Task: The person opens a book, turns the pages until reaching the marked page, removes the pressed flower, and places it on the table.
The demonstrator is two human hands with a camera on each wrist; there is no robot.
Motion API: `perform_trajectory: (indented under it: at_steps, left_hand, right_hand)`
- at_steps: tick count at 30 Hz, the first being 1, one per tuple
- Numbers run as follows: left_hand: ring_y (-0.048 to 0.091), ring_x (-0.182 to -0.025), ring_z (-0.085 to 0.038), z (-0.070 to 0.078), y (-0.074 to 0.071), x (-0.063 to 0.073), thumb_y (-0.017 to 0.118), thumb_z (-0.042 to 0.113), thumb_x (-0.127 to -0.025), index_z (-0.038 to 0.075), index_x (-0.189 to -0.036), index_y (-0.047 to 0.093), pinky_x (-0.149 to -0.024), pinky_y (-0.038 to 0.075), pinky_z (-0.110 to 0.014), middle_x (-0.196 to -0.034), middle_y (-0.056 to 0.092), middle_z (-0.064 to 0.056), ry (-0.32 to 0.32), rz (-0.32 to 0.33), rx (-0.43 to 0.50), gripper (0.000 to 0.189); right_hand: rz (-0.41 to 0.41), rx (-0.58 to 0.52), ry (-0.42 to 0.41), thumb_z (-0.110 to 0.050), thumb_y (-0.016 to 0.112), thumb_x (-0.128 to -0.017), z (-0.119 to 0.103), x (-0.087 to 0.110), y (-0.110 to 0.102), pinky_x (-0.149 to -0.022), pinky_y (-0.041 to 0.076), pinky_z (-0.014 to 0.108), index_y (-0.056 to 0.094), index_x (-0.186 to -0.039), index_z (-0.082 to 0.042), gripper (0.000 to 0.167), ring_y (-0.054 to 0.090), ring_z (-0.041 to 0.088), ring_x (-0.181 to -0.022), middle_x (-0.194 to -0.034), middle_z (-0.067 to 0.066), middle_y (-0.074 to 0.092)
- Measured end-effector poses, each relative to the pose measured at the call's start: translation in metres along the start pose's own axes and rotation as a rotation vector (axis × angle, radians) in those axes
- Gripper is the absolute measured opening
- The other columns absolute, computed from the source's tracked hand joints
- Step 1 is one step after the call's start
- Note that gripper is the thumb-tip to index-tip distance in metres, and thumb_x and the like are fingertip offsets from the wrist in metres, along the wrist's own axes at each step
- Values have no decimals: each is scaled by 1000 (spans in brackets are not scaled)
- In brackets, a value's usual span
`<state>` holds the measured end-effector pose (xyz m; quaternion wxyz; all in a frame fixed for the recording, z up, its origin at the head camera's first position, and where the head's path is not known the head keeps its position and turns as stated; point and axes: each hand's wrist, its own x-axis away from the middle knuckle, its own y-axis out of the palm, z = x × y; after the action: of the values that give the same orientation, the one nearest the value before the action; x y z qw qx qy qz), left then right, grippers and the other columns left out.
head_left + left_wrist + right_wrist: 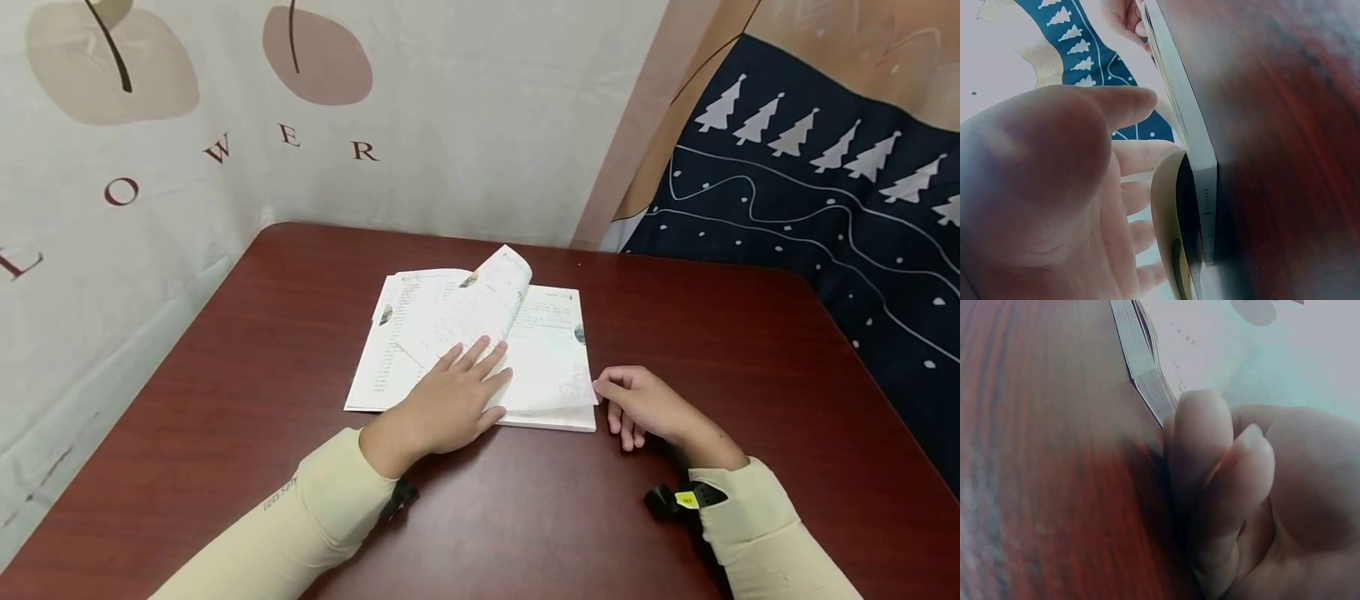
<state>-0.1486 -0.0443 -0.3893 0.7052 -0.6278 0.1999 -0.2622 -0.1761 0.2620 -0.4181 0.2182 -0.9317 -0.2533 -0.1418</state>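
Observation:
An open book (367, 379) with white printed pages lies on the table. One of its leaves (504, 279) curls up and slants across the middle. My left hand (448, 407) rests with spread fingers on the lower middle of the pages; the left wrist view shows its palm beside the book's spine end (1205, 200). At the lower right corner, my right hand (651, 406) pinches the edge of a right-hand page (551, 367) between thumb and index finger. Its other fingers curl below, close to the book's corner (1154, 387) in the right wrist view.
The dark red wooden table (247, 333) extends around the book on all sides. Behind it hangs a pale printed curtain (465, 125). A navy cloth with white trees (795, 192) hangs at the right. Each wrist wears a black strap (708, 496).

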Motion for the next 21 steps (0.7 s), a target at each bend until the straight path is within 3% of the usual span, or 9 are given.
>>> perform_trajectory:
  at_steps: [7, 15, 21]
  left_hand:
    - [26, -153, -32, -2, 1, -1, 55, 31, -102, 17, -143, 55, -122, 23, -57, -160, 39, -9, 39, 63, 2, 43]
    - [21, -154, -32, -3, 2, -1, 65, 42, -94, 19, -145, 53, -123, 19, -56, -161, 38, -9, 31, 38, 52, 57]
    - [20, -155, -32, -3, 2, -1, 63, 41, -96, 19, -146, 53, -124, 19, -56, -161, 37, -9, 32, 28, 47, 55]
  right_hand:
    - [-1, 1, 9, -24, 46, -106, -1, -1, 1, -36, 45, 27, 53, -97, 4, 30, 58, 16, -37, -59, 8, 58]
    - [-1, 3, -6, -24, 46, -106, 0, -2, 0, -35, 45, 28, 53, -98, 5, 31, 58, 16, -37, -59, 8, 58]
    - [2, 6, -2, -24, 47, -106, 1, -2, 0, -36, 46, 28, 53, -97, 4, 31, 59, 17, -37, -59, 8, 58]
